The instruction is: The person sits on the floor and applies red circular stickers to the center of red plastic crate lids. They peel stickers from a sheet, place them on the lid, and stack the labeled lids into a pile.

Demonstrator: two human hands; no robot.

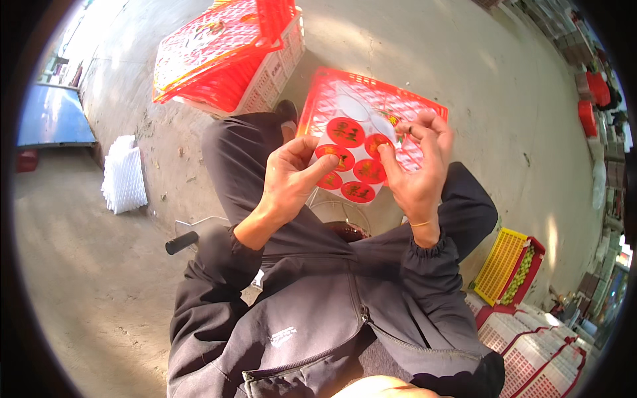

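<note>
My left hand [293, 171] grips a sheet of round stickers [334, 185] by its left edge, thumb on top. Several red stickers with gold writing remain on it; its upper part shows pale bare rounds. At the sheet's right edge, my right hand [420, 159] has its thumb on a red sticker [376, 145]. The index finger is bent close by and the other fingers are raised. Whether that sticker is lifting off cannot be told. Beyond the sheet, a red plastic lattice lid or basket [318, 99] lies in front of my knees, partly covered by sheet and hands.
Red lattice lids [214, 54] are stacked in a white plastic crate [271, 74] at upper left. White foam netting [124, 174] lies on the floor at left. At right stand a yellow-and-red crate of green fruit [517, 273] and white baskets [542, 353]. A black handle [181, 243] juts out beside my left arm.
</note>
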